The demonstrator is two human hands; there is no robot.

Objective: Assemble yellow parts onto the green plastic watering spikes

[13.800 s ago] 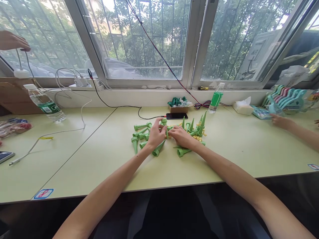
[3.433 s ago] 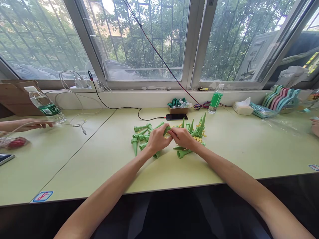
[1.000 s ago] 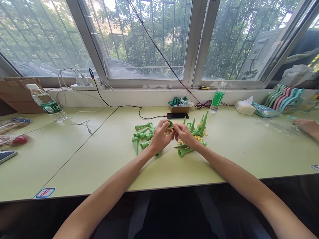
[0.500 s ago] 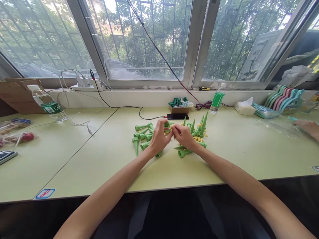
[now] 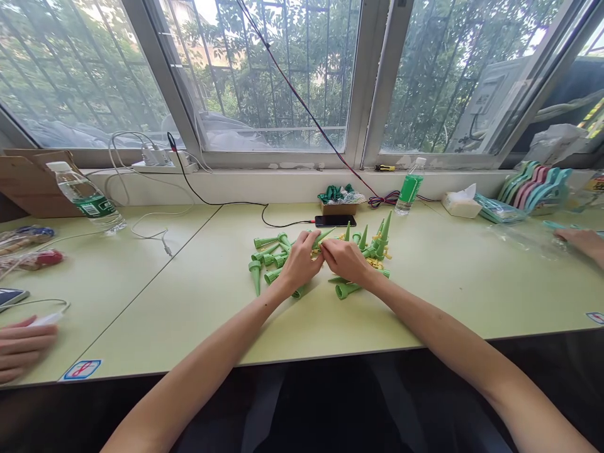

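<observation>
My left hand [image 5: 302,259] is closed around a green cone-shaped spike [image 5: 325,235], whose pointed end sticks out up and to the right past the fingers. My right hand [image 5: 346,259] touches it from the right, thumb and forefinger pinched together; what they grip is hidden, though a bit of yellow shows between the hands. Left of my hands lie several hollow green spikes [image 5: 255,277]. On the right more spikes stand upright [image 5: 385,236] among small yellow pieces [image 5: 376,264]. Another green spike [image 5: 346,290] lies just below my right hand.
Behind the spikes lie a black phone [image 5: 335,221] on a cable and a small box [image 5: 340,206]. Water bottles [image 5: 409,187] stand on both sides. Another person's hand [image 5: 23,346] holds something white at left; another person's hand [image 5: 582,242] rests by teal items at right.
A green spike's tip now shows above my left hand, where it did not before. My right fingers have tilted down slightly. Another person's hand has come in at the left edge.
</observation>
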